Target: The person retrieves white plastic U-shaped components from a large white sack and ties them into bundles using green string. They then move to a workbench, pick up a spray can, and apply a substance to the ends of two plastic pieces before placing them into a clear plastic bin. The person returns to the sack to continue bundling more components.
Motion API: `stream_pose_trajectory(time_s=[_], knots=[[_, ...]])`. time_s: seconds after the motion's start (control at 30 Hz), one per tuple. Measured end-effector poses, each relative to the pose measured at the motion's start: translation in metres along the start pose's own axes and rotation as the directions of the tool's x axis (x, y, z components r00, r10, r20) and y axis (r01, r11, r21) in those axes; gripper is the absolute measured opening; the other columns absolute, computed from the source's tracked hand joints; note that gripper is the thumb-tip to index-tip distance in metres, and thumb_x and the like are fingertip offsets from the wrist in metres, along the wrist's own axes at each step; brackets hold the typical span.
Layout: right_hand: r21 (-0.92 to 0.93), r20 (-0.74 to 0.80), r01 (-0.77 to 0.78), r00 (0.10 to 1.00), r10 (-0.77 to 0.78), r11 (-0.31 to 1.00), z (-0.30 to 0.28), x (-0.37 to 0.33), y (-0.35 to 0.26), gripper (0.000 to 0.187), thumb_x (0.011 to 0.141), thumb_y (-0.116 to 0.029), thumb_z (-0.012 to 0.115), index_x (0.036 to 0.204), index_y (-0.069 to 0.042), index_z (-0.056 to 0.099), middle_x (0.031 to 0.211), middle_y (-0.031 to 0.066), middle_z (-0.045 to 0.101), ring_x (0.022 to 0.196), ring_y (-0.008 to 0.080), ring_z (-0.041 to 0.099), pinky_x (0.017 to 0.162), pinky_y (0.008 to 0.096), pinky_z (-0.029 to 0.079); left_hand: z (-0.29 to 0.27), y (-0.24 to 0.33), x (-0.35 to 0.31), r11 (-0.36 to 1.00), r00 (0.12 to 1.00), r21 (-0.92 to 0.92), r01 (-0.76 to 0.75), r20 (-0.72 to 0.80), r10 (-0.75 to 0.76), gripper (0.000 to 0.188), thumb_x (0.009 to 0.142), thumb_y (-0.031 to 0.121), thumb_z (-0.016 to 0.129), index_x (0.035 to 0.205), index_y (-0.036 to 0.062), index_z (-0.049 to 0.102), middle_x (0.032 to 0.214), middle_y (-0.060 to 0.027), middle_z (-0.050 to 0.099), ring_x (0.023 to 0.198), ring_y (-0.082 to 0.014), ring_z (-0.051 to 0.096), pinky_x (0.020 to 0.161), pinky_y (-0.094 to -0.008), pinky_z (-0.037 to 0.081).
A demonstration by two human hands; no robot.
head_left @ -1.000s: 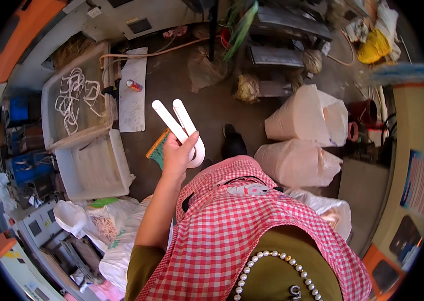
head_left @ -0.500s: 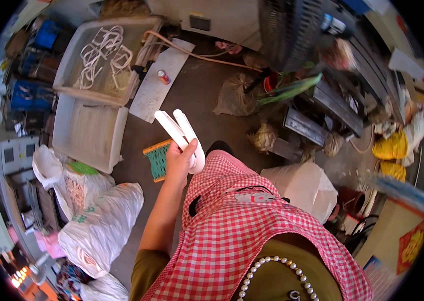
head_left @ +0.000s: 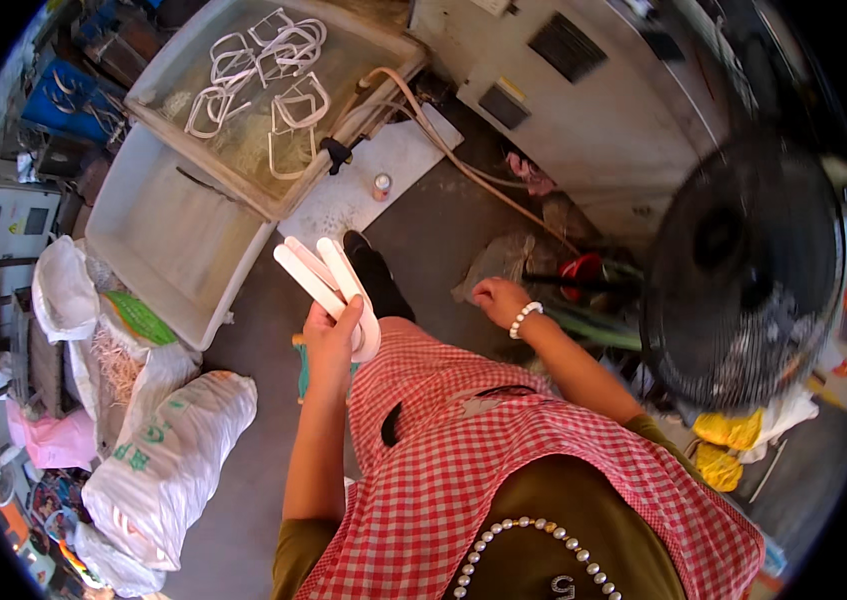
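Note:
My left hand (head_left: 329, 338) is closed around flat, white U-shaped plastic pieces (head_left: 367, 325), held together with their long arms pointing up and away from me. Thumb and fingers press on them from the left side. To the right, my right hand (head_left: 501, 301) hangs over the floor with its fingers curled in and nothing visible in them. A bead bracelet (head_left: 525, 318) circles that wrist. Beyond my left hand, similar white looped pieces (head_left: 293, 50) lie in shallow water in a large tub (head_left: 341, 130).
An empty-looking pale bin (head_left: 158, 215) adjoins the tub. On a light board (head_left: 348, 205) stands a small can (head_left: 381, 186). A hose (head_left: 443, 150) crosses the floor. At right is a black fan (head_left: 743, 270). White sacks (head_left: 173, 460) line the left; a green-netted stool (head_left: 301, 375) is partly hidden.
My right hand and forearm have come into view at the right. I have moved toward the tub, which appears nearer. The white pieces stay in my left hand.

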State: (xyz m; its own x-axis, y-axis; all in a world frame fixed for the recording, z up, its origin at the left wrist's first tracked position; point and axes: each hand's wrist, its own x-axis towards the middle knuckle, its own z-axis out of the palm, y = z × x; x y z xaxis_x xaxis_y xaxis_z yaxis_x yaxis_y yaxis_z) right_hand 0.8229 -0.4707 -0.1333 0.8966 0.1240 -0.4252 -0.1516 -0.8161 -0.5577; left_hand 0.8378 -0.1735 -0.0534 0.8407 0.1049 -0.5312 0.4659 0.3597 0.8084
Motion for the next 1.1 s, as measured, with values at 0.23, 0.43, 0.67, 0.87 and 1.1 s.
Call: stream_pose_trajectory(time_s=[0.23, 0.43, 0.67, 0.87, 1.1], knots=[[0.13, 0.256, -0.198, 0.953, 0.16, 0.972, 0.046, 0.202, -0.01, 0.019, 0.082, -0.022, 0.061, 0.087, -0.004, 0.067, 0.079, 0.0111, 0.067, 0.073, 0.0218, 0.064, 0.068, 0.033, 0.049, -0.01, 0.042, 0.129, 0.982, 0.958, -0.073, 0.176, -0.218, -0.188, 0.026, 0.086, 0.009, 0.064, 0.108, -0.0002, 0.054, 0.091, -0.004, 0.062, 0.078, -0.0095, 0.058, 0.067, -0.0234, 0.046], [0.046, 0.236, -0.105, 0.968, 0.091, 0.993, 0.098, 0.387, -0.023, 0.021, 0.082, -0.024, 0.057, 0.085, -0.007, 0.068, 0.084, 0.015, 0.067, 0.079, 0.0307, 0.064, 0.073, 0.0388, 0.051, -0.021, 0.052, 0.184, 0.966, 0.909, -0.079, 0.245, -0.327, -0.257, 0.024, 0.085, 0.01, 0.065, 0.104, 0.0007, 0.055, 0.088, -0.0031, 0.061, 0.074, -0.0082, 0.056, 0.065, -0.021, 0.043], [-0.01, 0.203, -0.248, 0.948, 0.245, 0.969, 0.181, 0.549, -0.015, 0.026, 0.081, -0.028, 0.062, 0.096, -0.007, 0.067, 0.1, 0.016, 0.066, 0.095, 0.0312, 0.062, 0.082, 0.0393, 0.049, -0.028, 0.013, 0.222, 0.931, 0.857, -0.182, 0.316, -0.366, -0.363, 0.024, 0.084, 0.004, 0.065, 0.107, 0.0, 0.056, 0.09, -0.0023, 0.062, 0.077, -0.0088, 0.058, 0.07, -0.0221, 0.046], [-0.216, 0.191, -0.106, 0.97, 0.148, 0.971, 0.198, 0.58, -0.018, 0.031, 0.079, -0.034, 0.067, 0.096, -0.007, 0.066, 0.101, 0.0167, 0.063, 0.098, 0.0345, 0.058, 0.082, 0.0421, 0.048, -0.03, -0.003, 0.237, 0.945, 0.831, -0.025, 0.327, -0.469, -0.3, 0.022, 0.084, 0.01, 0.068, 0.1, -0.0009, 0.059, 0.085, -0.0015, 0.061, 0.073, -0.0068, 0.056, 0.066, -0.0211, 0.046], [0.635, 0.32, -0.17, 0.946, -0.056, 0.753, 0.1, 0.5, -0.118, 0.022, 0.08, -0.015, 0.067, 0.077, -0.005, 0.048, 0.067, -0.0003, 0.051, 0.063, 0.0074, 0.043, 0.054, 0.0224, 0.037, -0.03, 0.04, 0.229, 0.983, 0.845, 0.052, 0.174, -0.521, -0.122, 0.022, 0.082, 0.011, 0.071, 0.097, -0.0008, 0.06, 0.083, -0.0004, 0.062, 0.072, -0.0051, 0.054, 0.063, -0.0201, 0.045]])
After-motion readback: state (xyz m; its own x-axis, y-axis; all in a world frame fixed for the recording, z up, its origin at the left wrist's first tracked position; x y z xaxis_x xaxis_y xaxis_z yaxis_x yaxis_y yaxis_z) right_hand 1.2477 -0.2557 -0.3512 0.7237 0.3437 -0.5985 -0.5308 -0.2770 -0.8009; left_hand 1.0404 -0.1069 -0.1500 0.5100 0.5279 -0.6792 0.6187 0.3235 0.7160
